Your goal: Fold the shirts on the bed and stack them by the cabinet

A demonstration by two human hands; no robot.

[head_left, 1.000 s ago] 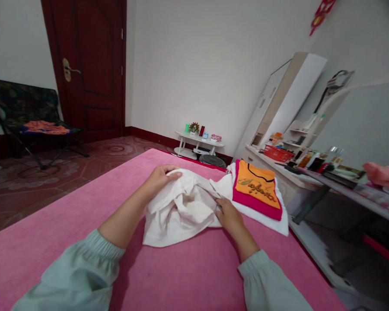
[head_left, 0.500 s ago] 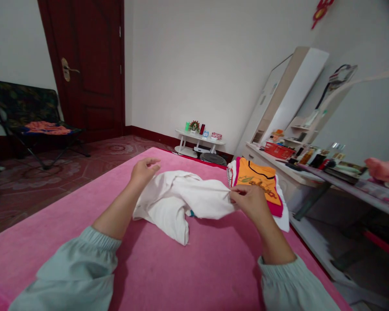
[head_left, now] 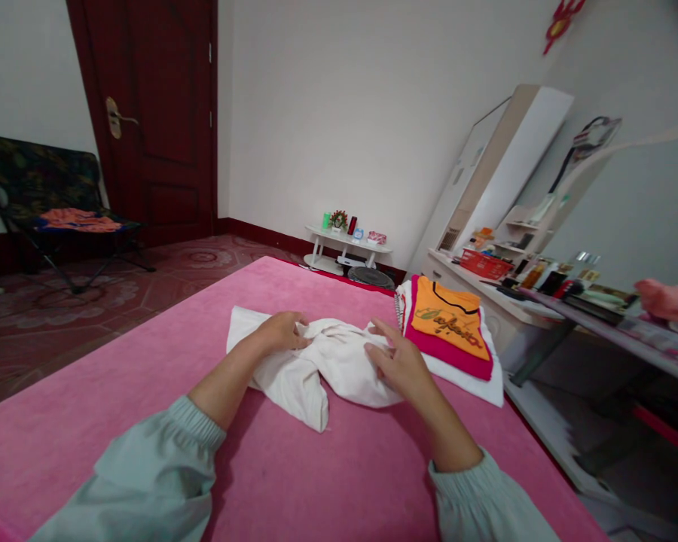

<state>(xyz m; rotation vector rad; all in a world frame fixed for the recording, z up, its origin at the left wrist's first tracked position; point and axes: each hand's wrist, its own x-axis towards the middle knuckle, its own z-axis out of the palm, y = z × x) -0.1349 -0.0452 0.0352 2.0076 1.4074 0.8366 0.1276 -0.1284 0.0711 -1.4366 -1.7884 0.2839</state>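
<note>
A crumpled white garment (head_left: 344, 366) lies bunched on the pink bed cover (head_left: 339, 459) in front of me, one corner pointing towards me. Over its left part rests my left hand (head_left: 282, 331), its curved fingertips and thumb apart at the folds. My right hand (head_left: 396, 360) is at the garment's right side, finger and thumb spread with a gap between them. The cloth under both palms is hidden.
A stack of folded clothes, with an orange shirt (head_left: 449, 316) on top, sits at the bed's right edge. Beyond it is a cluttered dressing table (head_left: 520, 301). A folding chair (head_left: 50, 188) holds clothes at left. A low white stand (head_left: 344, 239) is by the wall.
My left hand has come down and right onto the garment. My right hand has let go of the lifted right edge and moved left. The cloth lies lower and more bunched.
</note>
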